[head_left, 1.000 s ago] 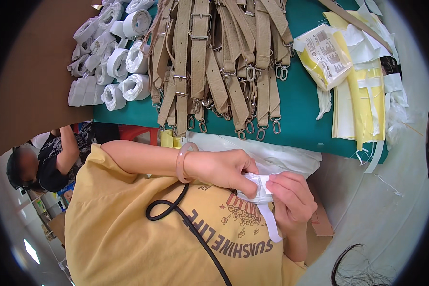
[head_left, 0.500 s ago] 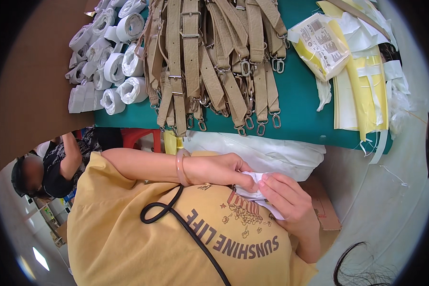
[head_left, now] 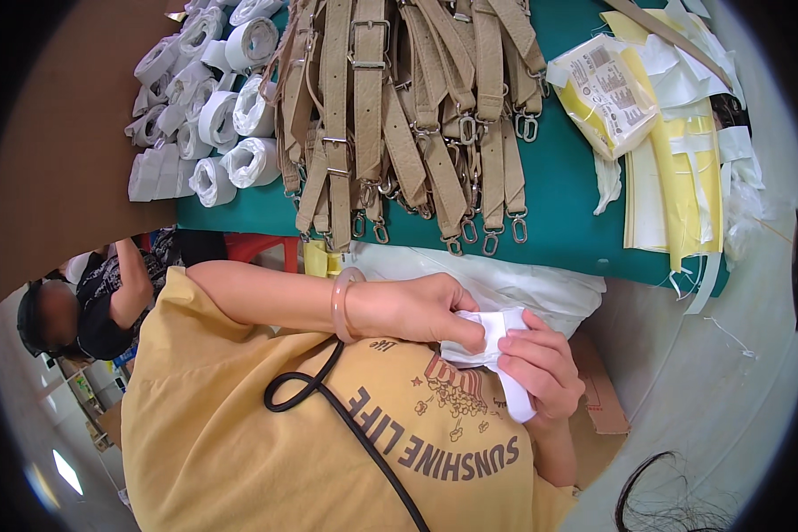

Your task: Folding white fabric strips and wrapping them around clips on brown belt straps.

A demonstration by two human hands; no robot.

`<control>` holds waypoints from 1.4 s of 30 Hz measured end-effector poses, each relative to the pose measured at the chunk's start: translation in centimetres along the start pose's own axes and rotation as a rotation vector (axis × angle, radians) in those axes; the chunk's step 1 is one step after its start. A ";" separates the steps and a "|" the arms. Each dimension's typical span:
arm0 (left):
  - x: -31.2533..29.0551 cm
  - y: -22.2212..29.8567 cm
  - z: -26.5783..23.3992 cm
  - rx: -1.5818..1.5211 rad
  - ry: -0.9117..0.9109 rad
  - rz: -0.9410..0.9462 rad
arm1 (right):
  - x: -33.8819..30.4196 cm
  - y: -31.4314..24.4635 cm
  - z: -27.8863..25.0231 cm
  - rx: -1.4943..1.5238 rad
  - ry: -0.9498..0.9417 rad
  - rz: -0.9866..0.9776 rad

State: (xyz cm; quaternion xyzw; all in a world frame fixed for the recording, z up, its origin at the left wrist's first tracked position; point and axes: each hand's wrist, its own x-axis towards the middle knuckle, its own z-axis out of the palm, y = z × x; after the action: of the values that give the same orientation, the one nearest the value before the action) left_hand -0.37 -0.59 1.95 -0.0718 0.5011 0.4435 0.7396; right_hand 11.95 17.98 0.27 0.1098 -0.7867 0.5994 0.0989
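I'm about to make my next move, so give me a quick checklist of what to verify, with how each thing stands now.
1. Left hand has hold of the white bundle: ok, thumb and fingers are on it.
2. Right hand steadies the other side: ok, fingers are against it.
3. White tail tucked in: not ok, it hangs down by the right hand.
4. Black cord away from the bundle: ok, it lies apart, across the yellow shirt.
5. Bundle's inner layers neat: cannot tell, fingers cover part of it.
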 end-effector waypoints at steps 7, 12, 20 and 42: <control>0.5 -1.1 0.1 0.188 0.053 0.165 | 1.0 -0.7 -0.3 -0.079 -0.070 0.045; 0.6 -1.2 0.2 0.418 0.140 0.448 | 1.8 -0.9 -0.3 -0.196 -0.141 0.149; 0.3 -0.7 0.4 0.454 0.151 0.542 | 1.4 -0.9 1.0 -0.118 -0.005 0.263; -1.5 -1.2 0.8 0.666 0.195 0.613 | 0.5 -2.8 1.3 -0.020 -0.093 0.505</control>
State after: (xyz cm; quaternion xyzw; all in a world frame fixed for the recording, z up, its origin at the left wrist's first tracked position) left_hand 0.94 -1.75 3.13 0.2798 0.6817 0.4476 0.5066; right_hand 12.25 15.93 2.66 -0.0637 -0.7986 0.5917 -0.0894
